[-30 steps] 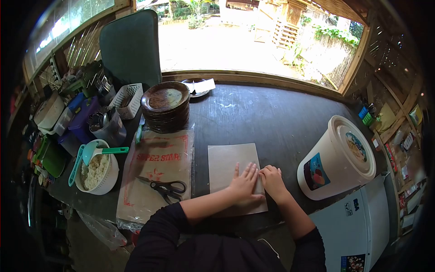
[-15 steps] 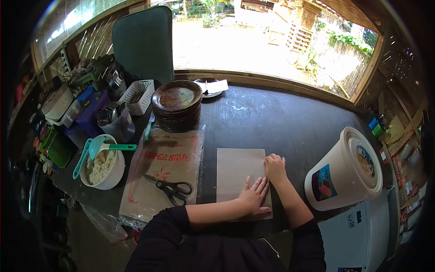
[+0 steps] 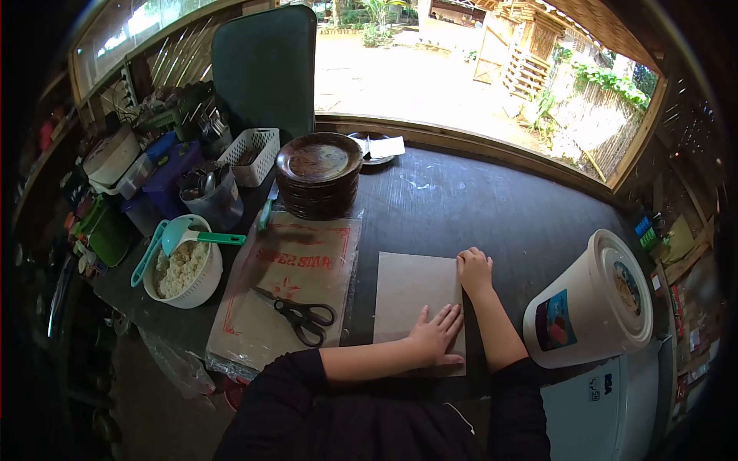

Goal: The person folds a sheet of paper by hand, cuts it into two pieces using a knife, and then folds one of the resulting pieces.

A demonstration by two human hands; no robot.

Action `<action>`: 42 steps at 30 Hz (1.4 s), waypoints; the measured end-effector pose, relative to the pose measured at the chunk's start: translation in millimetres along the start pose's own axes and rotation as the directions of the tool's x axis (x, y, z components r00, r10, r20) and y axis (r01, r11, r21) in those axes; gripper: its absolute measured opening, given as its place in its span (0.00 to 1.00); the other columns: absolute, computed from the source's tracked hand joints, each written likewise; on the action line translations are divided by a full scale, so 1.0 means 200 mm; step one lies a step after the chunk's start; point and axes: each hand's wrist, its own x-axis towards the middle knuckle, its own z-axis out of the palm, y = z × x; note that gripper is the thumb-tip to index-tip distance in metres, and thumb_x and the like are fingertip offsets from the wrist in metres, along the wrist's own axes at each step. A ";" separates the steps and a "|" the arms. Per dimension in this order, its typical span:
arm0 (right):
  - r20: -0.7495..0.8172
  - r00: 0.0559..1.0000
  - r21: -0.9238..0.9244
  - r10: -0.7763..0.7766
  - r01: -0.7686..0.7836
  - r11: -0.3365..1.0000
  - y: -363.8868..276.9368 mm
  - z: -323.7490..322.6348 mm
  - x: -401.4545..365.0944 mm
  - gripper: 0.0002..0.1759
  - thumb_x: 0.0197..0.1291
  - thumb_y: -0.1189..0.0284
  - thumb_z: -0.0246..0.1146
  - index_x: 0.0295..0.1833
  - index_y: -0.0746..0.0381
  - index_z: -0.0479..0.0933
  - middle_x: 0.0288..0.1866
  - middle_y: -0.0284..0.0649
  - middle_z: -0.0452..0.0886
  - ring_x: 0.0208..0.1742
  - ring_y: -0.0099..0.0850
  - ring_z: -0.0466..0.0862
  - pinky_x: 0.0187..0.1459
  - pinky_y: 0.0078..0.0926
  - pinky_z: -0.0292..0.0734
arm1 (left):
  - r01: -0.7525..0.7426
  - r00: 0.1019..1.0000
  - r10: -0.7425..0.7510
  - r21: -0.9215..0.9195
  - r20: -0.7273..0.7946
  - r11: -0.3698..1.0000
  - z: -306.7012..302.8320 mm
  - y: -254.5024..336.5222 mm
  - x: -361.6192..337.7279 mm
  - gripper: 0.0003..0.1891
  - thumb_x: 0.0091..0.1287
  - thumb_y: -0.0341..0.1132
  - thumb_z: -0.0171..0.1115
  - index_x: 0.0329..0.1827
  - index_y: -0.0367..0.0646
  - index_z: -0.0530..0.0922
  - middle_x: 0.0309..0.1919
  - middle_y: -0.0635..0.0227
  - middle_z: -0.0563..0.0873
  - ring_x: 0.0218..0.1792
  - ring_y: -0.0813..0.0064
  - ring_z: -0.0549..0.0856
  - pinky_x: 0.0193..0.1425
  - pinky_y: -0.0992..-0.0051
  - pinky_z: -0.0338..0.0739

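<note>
A folded-looking sheet of brown paper (image 3: pixel 407 296) lies flat on the dark table in front of me. My left hand (image 3: pixel 438 336) rests on its lower right part, palm down with the fingers spread. At the upper right corner, my right hand (image 3: pixel 475 270) touches the paper's edge, its fingers loosely bent and pressing down, not wrapped round anything. To the left, black-handled scissors (image 3: pixel 304 313) lie partly open on a plastic-wrapped pack of brown paper (image 3: pixel 257 307) with red print.
A stack of brown plates (image 3: pixel 319 180) stands behind the pack. On the left is a white bowl of rice (image 3: pixel 188 284) with a green-handled ladle (image 3: pixel 204 237) across it. A lidded white bucket (image 3: pixel 573 307) stands at the right. Containers of cutlery (image 3: pixel 211 196) crowd the back left.
My right hand has slid away from me along the paper's right edge to its far corner. My left hand stays on the paper. The whole view has shifted slightly.
</note>
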 end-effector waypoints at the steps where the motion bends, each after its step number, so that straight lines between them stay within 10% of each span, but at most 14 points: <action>1: -0.044 0.999 0.102 -0.004 0.009 0.995 0.02 0.00 -0.02 0.10 0.63 0.68 0.57 0.46 0.56 0.80 0.47 0.35 0.78 0.56 0.36 0.76 0.64 0.54 0.62 | -0.002 1.000 0.001 0.003 0.001 1.000 0.00 -0.01 -0.01 0.52 0.61 0.73 0.41 0.76 0.36 0.49 0.77 0.53 0.49 0.78 0.61 0.47 0.71 0.40 0.47; 6: -0.061 0.987 0.245 -0.150 0.161 0.956 -0.02 -0.12 -0.30 0.13 0.61 0.67 0.58 0.50 0.57 0.80 0.56 0.34 0.77 0.60 0.35 0.75 0.63 0.56 0.62 | 0.089 0.996 -0.088 -0.061 0.010 0.994 -0.03 -0.06 -0.04 0.58 0.56 0.77 0.44 0.76 0.35 0.47 0.77 0.55 0.48 0.78 0.61 0.47 0.72 0.40 0.44; 16: 0.088 0.939 -0.070 -0.333 0.339 0.938 -0.02 -0.32 -0.79 0.19 0.62 0.67 0.54 0.58 0.54 0.77 0.67 0.29 0.71 0.70 0.31 0.66 0.66 0.65 0.51 | 0.115 0.992 -0.120 -0.093 -0.047 0.989 0.00 -0.08 -0.06 0.60 0.54 0.77 0.48 0.76 0.35 0.45 0.78 0.56 0.45 0.78 0.57 0.41 0.72 0.36 0.34; 21: 0.107 0.956 0.200 -0.272 0.248 0.948 -0.03 -0.36 -0.79 0.11 0.61 0.64 0.59 0.47 0.53 0.80 0.51 0.31 0.78 0.58 0.32 0.75 0.64 0.62 0.55 | 0.157 0.978 -0.134 -0.142 0.161 0.977 -0.16 -0.11 -0.01 0.63 0.49 0.78 0.54 0.76 0.37 0.47 0.77 0.56 0.49 0.77 0.57 0.46 0.70 0.33 0.42; 25: -0.033 0.955 0.313 -0.294 0.289 0.905 -0.04 -0.30 -0.74 0.05 0.58 0.72 0.61 0.38 0.59 0.80 0.39 0.38 0.79 0.45 0.40 0.79 0.54 0.42 0.69 | 0.195 0.975 -0.181 -0.105 0.129 0.975 -0.12 -0.09 0.02 0.65 0.44 0.79 0.57 0.76 0.37 0.47 0.76 0.57 0.51 0.77 0.56 0.45 0.66 0.28 0.43; 42: -0.124 0.968 0.173 -0.218 0.238 0.956 -0.08 -0.12 -0.47 0.06 0.59 0.69 0.60 0.34 0.59 0.81 0.35 0.35 0.80 0.42 0.37 0.80 0.43 0.39 0.74 | 0.218 0.974 -0.213 -0.068 0.072 0.974 -0.03 -0.06 0.01 0.69 0.43 0.82 0.52 0.77 0.36 0.42 0.78 0.58 0.44 0.78 0.55 0.38 0.65 0.26 0.34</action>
